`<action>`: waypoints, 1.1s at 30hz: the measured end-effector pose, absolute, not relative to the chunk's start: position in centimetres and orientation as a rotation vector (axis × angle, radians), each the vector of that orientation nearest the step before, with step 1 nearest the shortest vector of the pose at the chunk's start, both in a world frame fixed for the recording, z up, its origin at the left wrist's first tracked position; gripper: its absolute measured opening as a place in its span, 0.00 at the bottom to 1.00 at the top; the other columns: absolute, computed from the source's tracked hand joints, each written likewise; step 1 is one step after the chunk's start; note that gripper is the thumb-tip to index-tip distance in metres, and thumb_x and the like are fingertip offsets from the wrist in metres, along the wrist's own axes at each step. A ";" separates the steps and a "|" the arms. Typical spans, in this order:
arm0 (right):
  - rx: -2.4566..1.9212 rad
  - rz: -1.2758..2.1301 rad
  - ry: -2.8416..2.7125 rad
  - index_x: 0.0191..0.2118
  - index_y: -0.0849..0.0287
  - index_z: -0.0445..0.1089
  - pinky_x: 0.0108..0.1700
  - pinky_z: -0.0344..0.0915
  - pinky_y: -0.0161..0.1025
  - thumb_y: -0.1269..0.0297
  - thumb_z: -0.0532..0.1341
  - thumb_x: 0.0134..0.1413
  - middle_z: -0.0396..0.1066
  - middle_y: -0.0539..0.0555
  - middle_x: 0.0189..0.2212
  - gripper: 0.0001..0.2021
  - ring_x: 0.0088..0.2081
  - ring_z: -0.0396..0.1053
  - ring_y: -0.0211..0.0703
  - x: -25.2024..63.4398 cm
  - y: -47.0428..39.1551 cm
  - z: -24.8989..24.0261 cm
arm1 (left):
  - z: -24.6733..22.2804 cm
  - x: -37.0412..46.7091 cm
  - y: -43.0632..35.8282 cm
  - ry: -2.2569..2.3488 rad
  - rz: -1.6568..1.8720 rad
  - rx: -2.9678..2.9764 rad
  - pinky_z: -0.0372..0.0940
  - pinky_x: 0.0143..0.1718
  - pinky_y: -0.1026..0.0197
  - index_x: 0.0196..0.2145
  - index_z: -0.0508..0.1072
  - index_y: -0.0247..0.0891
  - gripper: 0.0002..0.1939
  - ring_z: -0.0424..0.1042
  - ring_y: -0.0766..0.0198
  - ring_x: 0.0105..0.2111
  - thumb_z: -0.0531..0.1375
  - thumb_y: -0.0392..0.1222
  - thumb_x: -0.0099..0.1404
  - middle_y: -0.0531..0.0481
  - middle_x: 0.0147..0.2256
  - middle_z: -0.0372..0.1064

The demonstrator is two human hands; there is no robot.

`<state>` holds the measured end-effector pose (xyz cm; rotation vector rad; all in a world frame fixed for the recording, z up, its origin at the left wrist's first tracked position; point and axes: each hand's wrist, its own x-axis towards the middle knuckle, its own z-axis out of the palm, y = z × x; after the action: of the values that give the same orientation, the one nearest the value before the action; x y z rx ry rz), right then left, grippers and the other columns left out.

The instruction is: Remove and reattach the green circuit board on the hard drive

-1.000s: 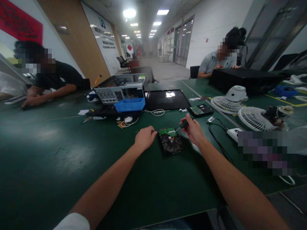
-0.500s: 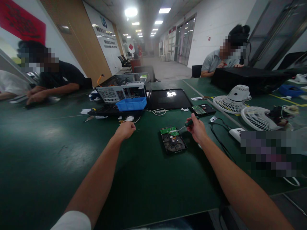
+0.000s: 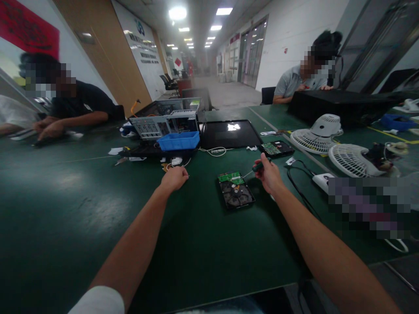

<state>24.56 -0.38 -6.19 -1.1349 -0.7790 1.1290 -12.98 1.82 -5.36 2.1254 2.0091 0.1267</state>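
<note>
My right hand [image 3: 269, 175] is closed around the dark handle of a screwdriver [image 3: 258, 167], whose thin shaft points left at a hard drive. The hard drive [image 3: 237, 195] lies on the green table with its green circuit board [image 3: 231, 178] facing up; whether the tip touches it I cannot tell. Left of the drive, my left hand [image 3: 175, 179] is low over the table with thumb and fingers pinched together. Anything between those fingertips is too small to name. Just beyond that hand lie white scraps [image 3: 176, 161] and a thin white cable.
A blue tray [image 3: 179, 141] stands before an opened computer case [image 3: 163, 117]. Beyond are a black panel [image 3: 231, 134] and a second hard drive [image 3: 277, 148]. White fan parts [image 3: 314, 140] and a power strip [image 3: 322, 181] lie right. Co-workers sit on both sides.
My left hand has moved slightly right and toward me, still pinched. My right hand, the screwdriver and the hard drive stay nearly in place.
</note>
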 end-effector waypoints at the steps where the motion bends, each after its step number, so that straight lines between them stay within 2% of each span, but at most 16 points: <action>1: -1.137 1.126 -0.782 0.33 0.57 0.70 0.20 0.63 0.32 0.39 0.67 0.54 0.73 0.50 0.24 0.23 0.21 0.67 0.35 24.6 -0.4 -6.2 | -5.4 -12.9 1.8 2.010 0.123 2.126 0.68 0.49 0.58 0.40 0.81 0.41 0.08 0.77 0.55 0.46 0.62 0.41 0.65 0.43 0.44 0.80; 10: -1.153 1.099 -0.816 0.33 0.56 0.69 0.20 0.62 0.33 0.37 0.67 0.53 0.73 0.51 0.25 0.24 0.21 0.67 0.36 24.7 -0.4 -6.3 | -5.7 -12.6 1.9 2.020 0.113 2.097 0.69 0.47 0.56 0.38 0.81 0.38 0.10 0.78 0.52 0.43 0.59 0.41 0.66 0.40 0.41 0.80; 25: -1.134 1.117 -0.779 0.32 0.57 0.71 0.18 0.62 0.32 0.38 0.69 0.51 0.74 0.50 0.24 0.24 0.20 0.67 0.35 24.8 -0.2 -6.5 | -5.8 -13.4 2.2 2.071 0.241 2.109 0.68 0.47 0.56 0.35 0.80 0.37 0.11 0.78 0.53 0.41 0.58 0.41 0.67 0.41 0.36 0.79; 33: -1.118 1.129 -0.764 0.32 0.57 0.73 0.18 0.62 0.30 0.40 0.68 0.54 0.74 0.50 0.23 0.22 0.20 0.66 0.34 24.8 -0.3 -6.4 | -7.0 -13.9 2.8 2.032 0.487 2.154 0.68 0.46 0.59 0.44 0.76 0.36 0.11 0.77 0.57 0.41 0.60 0.39 0.65 0.44 0.41 0.79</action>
<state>24.78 -0.30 -6.41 -1.1185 -0.7640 1.1294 -13.95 2.83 -6.98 2.1542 2.0319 0.4866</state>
